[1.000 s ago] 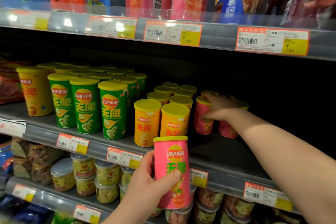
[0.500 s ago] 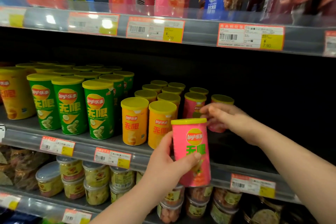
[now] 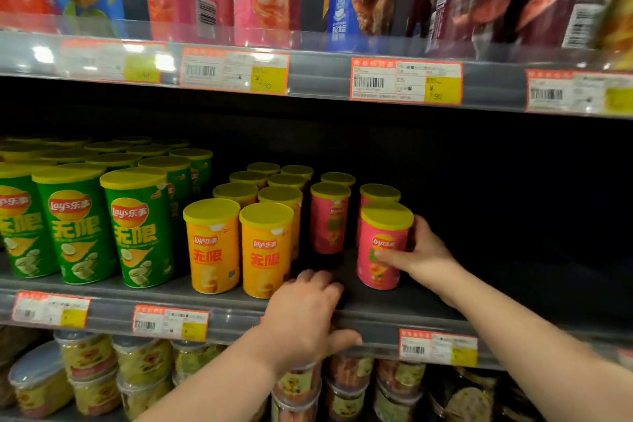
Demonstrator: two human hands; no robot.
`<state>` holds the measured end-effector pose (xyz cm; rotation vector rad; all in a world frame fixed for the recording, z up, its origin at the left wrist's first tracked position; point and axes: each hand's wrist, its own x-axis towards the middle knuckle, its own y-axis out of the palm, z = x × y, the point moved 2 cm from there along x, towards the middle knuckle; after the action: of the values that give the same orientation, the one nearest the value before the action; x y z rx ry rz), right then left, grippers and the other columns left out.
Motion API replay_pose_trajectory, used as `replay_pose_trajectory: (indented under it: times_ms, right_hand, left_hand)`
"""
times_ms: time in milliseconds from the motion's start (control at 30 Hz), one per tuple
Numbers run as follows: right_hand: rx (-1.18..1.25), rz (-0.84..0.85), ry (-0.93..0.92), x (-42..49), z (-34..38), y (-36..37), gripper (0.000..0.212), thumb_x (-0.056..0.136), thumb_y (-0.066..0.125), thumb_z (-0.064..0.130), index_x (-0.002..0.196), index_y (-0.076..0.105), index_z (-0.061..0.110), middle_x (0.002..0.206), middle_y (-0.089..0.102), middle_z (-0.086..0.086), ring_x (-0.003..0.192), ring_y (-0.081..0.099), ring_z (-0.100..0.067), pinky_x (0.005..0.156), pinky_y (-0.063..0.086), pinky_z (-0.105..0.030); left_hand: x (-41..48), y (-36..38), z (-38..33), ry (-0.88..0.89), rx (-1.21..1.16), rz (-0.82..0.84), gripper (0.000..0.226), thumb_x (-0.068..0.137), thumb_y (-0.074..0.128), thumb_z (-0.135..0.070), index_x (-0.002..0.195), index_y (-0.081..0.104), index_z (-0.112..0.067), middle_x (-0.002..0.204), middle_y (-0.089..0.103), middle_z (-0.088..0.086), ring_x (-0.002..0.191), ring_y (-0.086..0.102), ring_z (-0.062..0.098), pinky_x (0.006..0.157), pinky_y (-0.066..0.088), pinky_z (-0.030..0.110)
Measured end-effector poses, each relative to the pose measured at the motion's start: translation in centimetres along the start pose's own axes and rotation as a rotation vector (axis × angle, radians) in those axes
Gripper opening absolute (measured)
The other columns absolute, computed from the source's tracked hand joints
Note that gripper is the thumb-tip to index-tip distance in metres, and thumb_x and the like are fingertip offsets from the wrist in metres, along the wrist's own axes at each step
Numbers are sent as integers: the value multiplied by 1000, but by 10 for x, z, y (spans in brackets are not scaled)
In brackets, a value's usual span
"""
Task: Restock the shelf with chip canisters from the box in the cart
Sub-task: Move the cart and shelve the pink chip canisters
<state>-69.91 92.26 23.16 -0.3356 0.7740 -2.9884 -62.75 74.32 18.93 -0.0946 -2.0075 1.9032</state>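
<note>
Several chip canisters already stood on the shelf (image 3: 370,301) in the head view, and the newest pink canister (image 3: 383,233) sat upright at the front of its row; the right hand (image 3: 424,250) gripped it, thumb across the label and fingers wrapped round its far side; other pink canisters (image 3: 330,219) stood just behind it and behind-left of it, orange canisters (image 3: 212,247) were to its left, and green canisters (image 3: 137,226) were further left still; the left hand (image 3: 305,315) lay below and left of the pink canister, fingers curled over the shelf's front edge with the thumb against the rail, holding no canister; bare shelf to the right of the pink canister suggested that much restocking was probably left, though neither box nor cart was in view, so the remaining stock could not be judged; compared with half a second before, the pink canister had left the left hand and reached the shelf, the right hand had come forward from a rear canister to take it, and the left hand had dropped to the shelf edge.
</note>
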Motion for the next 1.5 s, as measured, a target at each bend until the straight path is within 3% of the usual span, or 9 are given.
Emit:
replay_pose_trajectory:
  times_ms: [233,467,833,933,1000,1100,1233,1367,1500]
  right_hand:
    - [-14,52,85,17,-15,17,81,73,80,13,138,33,12,136,50,-10,121,51,-23,95,40,-30]
    - [49,46,126,49,-19,22,80,73,79,5,138,33,10,133,52,-13,121,52,-27,93,42,-32]
    - [30,112,172,70,-20,21,85,74,78,7,144,28,10,142,45,-15,130,45,-30,102,38,-38]
    - [29,23,152,71,-20,19,97,70,83,12,145,22,12,144,42,-14,131,43,-30,102,39,-41]
    - [7,-88,77,71,-14,14,107,66,86,16,149,18,17,148,35,-13,134,39,-30,105,39,-44]
    - [-251,-191,-129,72,5,7,99,67,84,32,147,26,26,149,31,-8,136,33,-30,109,34,-47]
    - [-676,-54,-348,72,39,20,82,76,70,52,145,30,35,153,27,3,141,22,-24,114,20,-44]
    - [-943,132,-351,77,62,41,81,82,62,54,149,20,37,156,23,4,145,15,-24,116,9,-45]
    - [-1028,150,-331,83,68,47,78,82,64,51,148,24,36,154,30,4,142,25,-26,115,15,-45]
  left_hand:
    - [1,3,0,18,56,26,74,82,45,-69,139,37,-23,144,35,0,130,33,24,101,34,36]
    - [2,6,1,34,72,18,102,54,9,-77,136,39,-24,141,38,0,124,38,24,96,38,36]
    - [3,3,1,13,84,48,96,61,16,-78,135,40,-23,139,41,2,123,39,26,97,38,37]
    - [2,2,0,-6,74,67,77,80,43,-71,138,39,-22,142,38,3,127,36,27,99,36,38]
    - [2,3,0,-1,76,55,76,80,43,-71,138,39,-22,143,37,3,127,36,27,99,37,39]
    - [3,5,0,34,97,23,97,61,14,-78,136,40,-23,141,40,3,125,38,26,96,39,38]
    - [3,8,2,34,95,5,101,55,10,-76,136,40,-23,140,40,2,125,38,25,95,39,38]
    - [4,10,3,36,89,-15,98,59,12,-76,135,41,-22,140,42,3,124,40,27,95,40,39]
    - [3,8,3,43,86,-20,95,62,16,-76,135,43,-21,140,43,5,124,41,28,96,41,40]
